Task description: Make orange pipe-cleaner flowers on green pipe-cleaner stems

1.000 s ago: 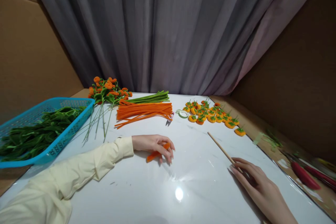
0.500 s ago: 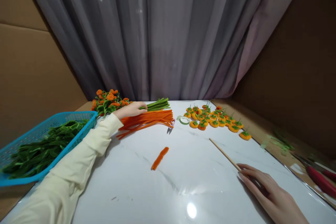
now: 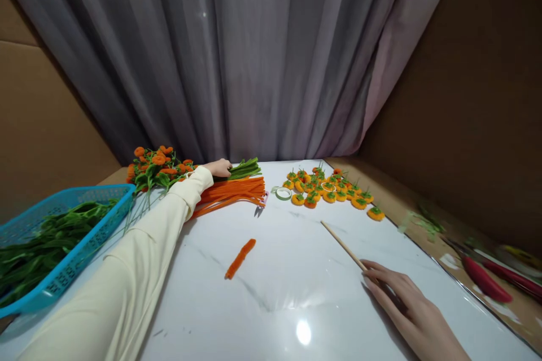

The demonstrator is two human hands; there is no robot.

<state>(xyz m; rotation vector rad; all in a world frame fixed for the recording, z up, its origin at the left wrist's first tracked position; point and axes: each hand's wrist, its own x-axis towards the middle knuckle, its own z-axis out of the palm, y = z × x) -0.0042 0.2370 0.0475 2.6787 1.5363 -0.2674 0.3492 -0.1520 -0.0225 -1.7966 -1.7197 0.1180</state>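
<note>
While right hand (image 3: 409, 304) holds one stick (image 3: 342, 244) | one short orange strip (image 3: 240, 259)

Single head-worn view, wide and fairly close, from above the near side of the white desk (image 3: 305, 259), facing forward and down across its top to the far edge and grey curtain (image 3: 254, 67), right edge slanting toward frame's lower right corner.

No lettering, label, brand name, number or sign can be read anywhere across the marble-patterned white tabletop (image 3: 292, 265) or the gray curtain (image 3: 254, 67) behind it.
</note>
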